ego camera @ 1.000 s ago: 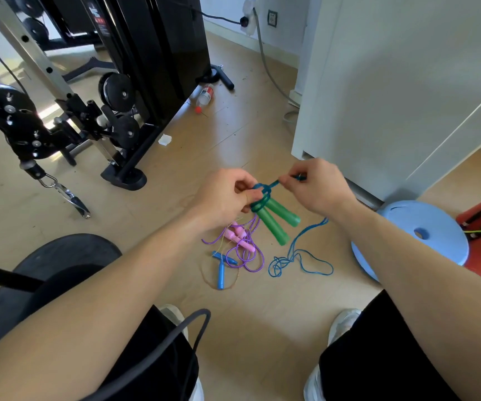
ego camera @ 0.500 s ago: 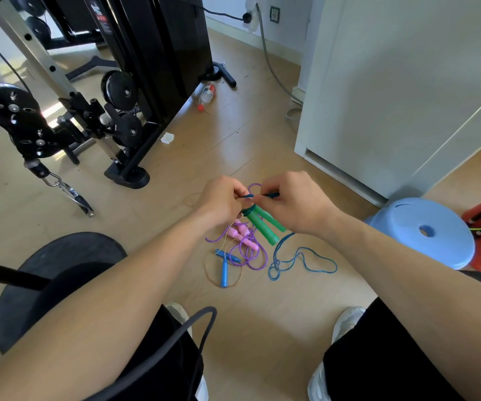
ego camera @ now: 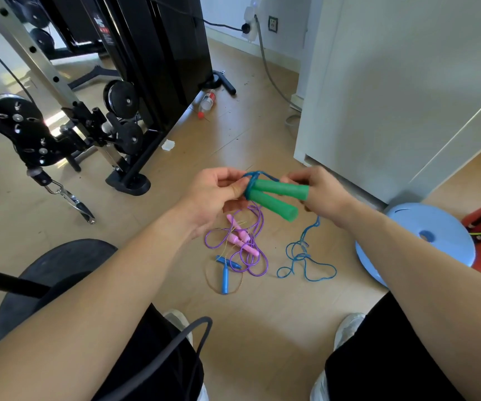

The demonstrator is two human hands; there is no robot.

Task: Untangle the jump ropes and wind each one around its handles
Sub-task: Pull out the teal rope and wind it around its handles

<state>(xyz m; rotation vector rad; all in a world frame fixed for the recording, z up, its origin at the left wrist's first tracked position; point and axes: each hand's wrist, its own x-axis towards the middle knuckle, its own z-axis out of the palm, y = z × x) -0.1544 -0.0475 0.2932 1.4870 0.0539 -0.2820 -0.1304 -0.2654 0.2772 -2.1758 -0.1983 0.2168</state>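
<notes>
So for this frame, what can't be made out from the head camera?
- Narrow ends of the green plastic handles: hidden by left hand fingers and blue cord wraps.
- Right hand cord pinch: behind its fingers.
- Thin gold cord by blue handles: too faint.

A pale wooden floor (ego camera: 242,308) is lit by daylight from the upper left of the frame, where a black cable gym machine (ego camera: 135,68) is seen. A white cabinet (ego camera: 392,82) fills the upper right, and a light-blue plastic stool (ego camera: 424,241) is seen at the right edge
</notes>
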